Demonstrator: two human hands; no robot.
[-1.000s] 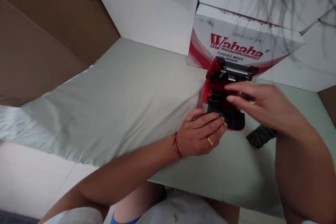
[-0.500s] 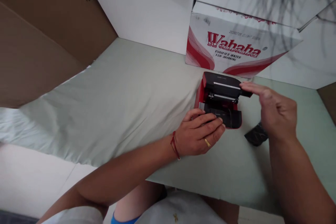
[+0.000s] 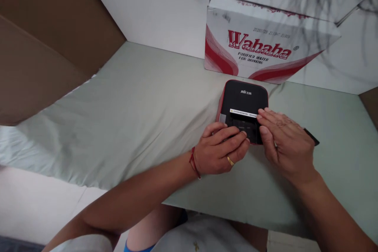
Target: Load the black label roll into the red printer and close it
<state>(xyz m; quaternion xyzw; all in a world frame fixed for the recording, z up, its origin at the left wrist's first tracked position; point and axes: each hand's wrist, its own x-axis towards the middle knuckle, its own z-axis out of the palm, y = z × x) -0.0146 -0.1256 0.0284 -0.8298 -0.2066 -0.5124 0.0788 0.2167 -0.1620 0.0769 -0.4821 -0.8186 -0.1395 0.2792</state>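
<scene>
A small red and black label printer (image 3: pixel 246 96) rests on the cloth-covered surface, its black top lid down. A white strip with tiny print runs across the lid above the front panel. My left hand (image 3: pixel 223 147), with a ring and a red cord at the wrist, grips the printer's near left edge, fingers curled over the front. My right hand (image 3: pixel 288 145) lies with straight fingers against the right edge of the lid, thumb by the front right corner. Behind it, a black flat piece (image 3: pixel 312 137) pokes out, mostly hidden.
A white and red Wahaha water carton (image 3: pixel 260 45) stands just behind the printer. Large brown cardboard (image 3: pixel 53 39) rises at the left, and white boxes (image 3: pixel 165 8) line the back. Pale green cloth (image 3: pixel 141 106) covers the surface, wrinkled left of the printer. Hair strands hang at the upper right.
The printer's lid has swung down from raised to closed. My right hand has moved from inside the printer onto the lid's edge. My left hand has kept its hold at the front.
</scene>
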